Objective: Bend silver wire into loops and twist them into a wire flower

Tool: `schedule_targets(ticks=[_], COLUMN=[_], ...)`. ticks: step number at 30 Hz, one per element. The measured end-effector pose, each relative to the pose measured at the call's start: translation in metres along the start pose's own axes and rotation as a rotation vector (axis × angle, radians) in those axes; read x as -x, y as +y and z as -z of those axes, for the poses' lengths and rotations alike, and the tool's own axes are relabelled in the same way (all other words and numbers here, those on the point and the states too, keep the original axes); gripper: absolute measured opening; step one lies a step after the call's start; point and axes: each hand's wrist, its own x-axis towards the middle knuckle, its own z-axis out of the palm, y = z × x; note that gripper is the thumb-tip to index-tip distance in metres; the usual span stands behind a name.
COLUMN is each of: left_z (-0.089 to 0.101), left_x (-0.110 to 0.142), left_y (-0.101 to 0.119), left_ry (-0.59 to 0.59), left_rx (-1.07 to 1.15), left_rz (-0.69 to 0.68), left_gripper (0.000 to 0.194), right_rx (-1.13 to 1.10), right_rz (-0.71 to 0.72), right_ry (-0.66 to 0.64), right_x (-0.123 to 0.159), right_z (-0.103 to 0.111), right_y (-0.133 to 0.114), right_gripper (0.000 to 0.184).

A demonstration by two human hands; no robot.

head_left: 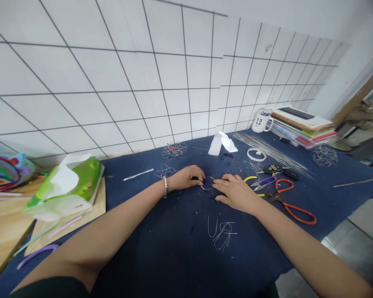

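A thin wire ring (209,189) lies on the dark blue cloth between my two hands. My left hand (186,178), with a bracelet at the wrist, is curled, thumb and fingers pinched at the ring's left side. Stretched out low over the cloth, my right hand (234,191) touches the ring's right side with its fingertips, the thumb apart. Closer to me lies a small bundle of bent wires (224,235). Scissors with red handles (300,212), purple-handled scissors (267,181) and black-handled pliers (281,170) rest beyond my right hand.
Wire tangles (174,150) and long straight wires (267,149) lie toward the tiled wall. A white mug (260,122) stands by stacked books (303,124). A white ring-shaped roll (256,155) lies near the scissors. At left is a green tissue pack (93,176).
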Motion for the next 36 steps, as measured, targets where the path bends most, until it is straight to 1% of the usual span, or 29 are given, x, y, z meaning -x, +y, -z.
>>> schedule_targets(ticks=[8,12,17,19,22,25,27,30,32,33,34,36], left_z=[0.000,0.000,-0.002,-0.003,-0.006,-0.006,-0.002,0.008,0.014,0.015,0.015,0.009], left_x=[0.000,0.000,0.000,0.000,0.000,0.000,0.001,0.003,0.005,0.005,0.005,0.005], left_y=[-0.007,-0.007,-0.005,-0.005,-0.005,-0.005,-0.002,0.013,0.032,0.043,0.055,0.076], left_ry=[-0.006,-0.003,0.010,0.011,0.009,0.017,0.000,-0.049,-0.057,-0.071,-0.116,-0.263], left_rx=[0.044,0.058,0.058,0.048,0.029,0.005,-0.025,-0.103,-0.138,-0.116,-0.074,0.015], left_rz=[-0.015,0.016,0.004,0.005,0.002,-0.016,-0.010,0.025,0.030,0.008,-0.026,-0.129], left_gripper=[0.015,0.016,0.016,0.016,0.016,0.015,0.015,0.017,0.018,0.017,0.017,0.014], right_rx=[0.017,0.024,-0.002,-0.051,-0.187,-0.351,-0.419,-0.433,-0.377,-0.327,-0.263,-0.114], right_rz=[0.019,0.015,0.027,0.037,0.055,0.152,0.230,0.279,0.236,0.195,0.144,0.039], right_ry=[0.001,0.007,0.032,0.049,0.051,-0.017,-0.070,-0.098,-0.071,-0.047,-0.019,0.032], right_x=[-0.001,0.000,0.002,0.002,0.002,0.002,0.003,0.004,0.005,0.006,0.007,0.010], right_z=[0.003,0.003,0.001,0.002,0.006,0.010,0.011,0.012,0.013,0.014,0.016,0.019], right_y=[-0.001,-0.003,-0.001,0.000,-0.002,-0.010,-0.016,-0.019,-0.013,-0.008,-0.002,0.013], right_gripper=[0.039,0.039,0.038,0.034,0.023,0.017,0.014,0.016,0.017,0.018,0.020,0.022])
